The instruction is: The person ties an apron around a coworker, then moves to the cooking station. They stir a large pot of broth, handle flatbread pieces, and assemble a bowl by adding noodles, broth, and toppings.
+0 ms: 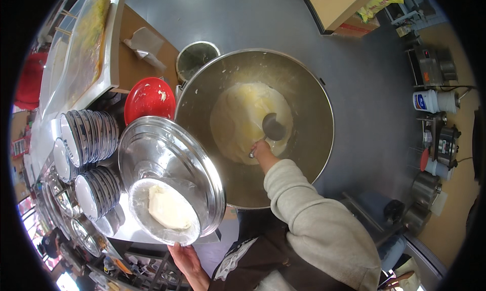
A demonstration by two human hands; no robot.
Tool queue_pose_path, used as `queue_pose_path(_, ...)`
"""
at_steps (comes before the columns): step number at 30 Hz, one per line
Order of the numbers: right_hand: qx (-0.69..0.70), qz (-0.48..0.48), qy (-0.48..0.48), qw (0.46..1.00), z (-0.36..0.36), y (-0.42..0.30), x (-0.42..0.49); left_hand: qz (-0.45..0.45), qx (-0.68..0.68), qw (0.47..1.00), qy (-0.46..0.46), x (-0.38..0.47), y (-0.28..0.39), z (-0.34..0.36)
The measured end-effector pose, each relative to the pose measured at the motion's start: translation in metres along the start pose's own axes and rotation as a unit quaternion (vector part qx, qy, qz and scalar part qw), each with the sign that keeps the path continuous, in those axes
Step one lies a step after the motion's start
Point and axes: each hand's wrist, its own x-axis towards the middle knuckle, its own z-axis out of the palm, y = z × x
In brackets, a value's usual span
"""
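Observation:
My right hand (261, 149) grips the handle of a metal ladle (274, 127), whose round head lies over the pale, creamy contents (235, 120) of a very large steel pot (315, 146). At the lower left, my left hand (184, 255) holds the rim of a white oval bowl (140, 222), lined with what looks like clear film. Inside that bowl rests a smooth, off-white soft mass (169, 207). The bowl is tilted, in front of a large shiny steel lid (171, 146) beside the pot.
Stacks of patterned bowls (89, 137) stand at left, near a red plastic basin (150, 101) with white scraps. A smaller steel container (197, 57) touches the pot's far-left side. A wooden counter (338, 6) stands at the top. Pots and appliances line the right wall.

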Motion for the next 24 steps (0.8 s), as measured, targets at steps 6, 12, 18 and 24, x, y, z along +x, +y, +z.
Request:
queue_pose_path(6,-0.072,-0.035,0.100,0.992,0.006,-0.014,0.037,-0.015,-0.006,1.000,0.011,-0.001,-0.004,0.006)
queue_pose_path(12,-0.247,-0.167,0.118,0.947,0.012,-0.019,0.032,-0.031,-0.022,0.999,0.002,-0.001,-0.009,-0.003)
queue_pose_path(18,-0.292,-0.290,0.059,0.909,0.026,-0.037,-0.035,0.010,0.096,0.995,0.002,0.005,-0.009,-0.014)
queue_pose_path(24,-0.370,-0.424,-0.015,0.826,0.022,-0.055,-0.092,-0.044,0.016,0.999,0.002,0.007,0.002,0.001)
